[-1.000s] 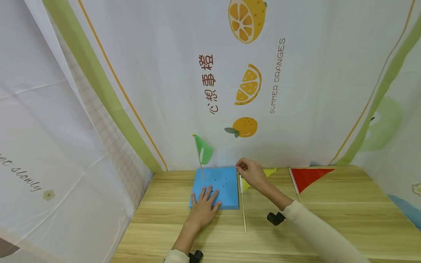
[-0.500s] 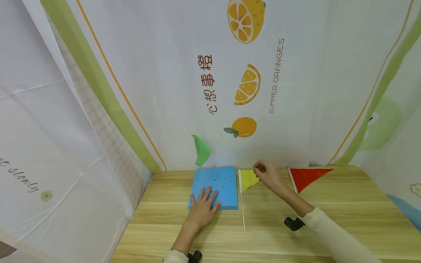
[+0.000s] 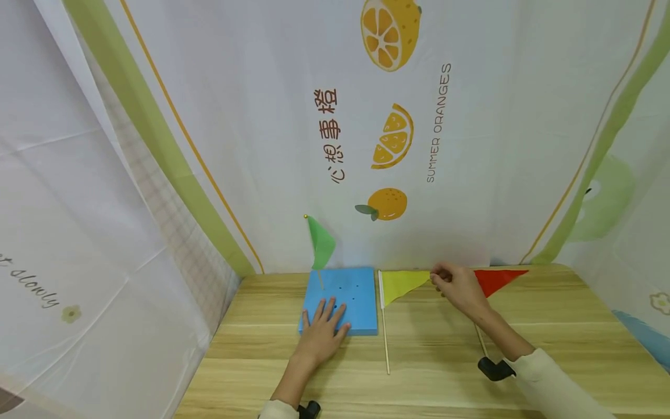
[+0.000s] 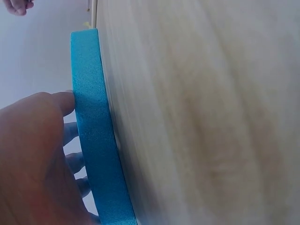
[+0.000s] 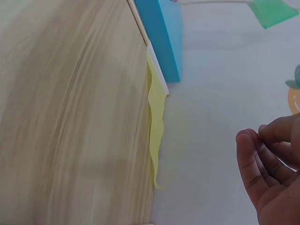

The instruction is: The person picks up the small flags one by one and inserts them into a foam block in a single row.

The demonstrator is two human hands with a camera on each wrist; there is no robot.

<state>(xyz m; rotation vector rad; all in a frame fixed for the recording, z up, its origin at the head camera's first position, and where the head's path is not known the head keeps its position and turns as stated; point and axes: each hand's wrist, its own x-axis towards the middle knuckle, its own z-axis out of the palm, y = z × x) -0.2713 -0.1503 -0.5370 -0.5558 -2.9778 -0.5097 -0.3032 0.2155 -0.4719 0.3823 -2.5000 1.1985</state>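
Note:
My left hand (image 3: 320, 334) lies with spread fingers on a blue foam block (image 3: 365, 314) dotted with small dark holes. From the block's far left part rises a green flag (image 3: 322, 243) on a thin stick. Just right of the block, a yellow pennant flag (image 3: 400, 285) lies flat, its stick pointing toward me. My right hand (image 3: 463, 288) hovers by the yellow tip, fingers loosely bent and holding nothing; the right wrist view shows the cloth (image 5: 156, 126) apart from the fingertips. Behind that hand, a red pennant flag (image 3: 497, 281) is partly hidden.
A wood-grain table (image 3: 429, 378) carries everything. White fabric (image 3: 251, 145) printed with oranges hangs at its back edge, with more cloth on both sides. Black camera mounts (image 3: 494, 369) sit on the wrists.
My right hand has moved right, from near the top of the yellow flag's stick past its cloth, now overlapping the red flag. The left hand stays on the block.

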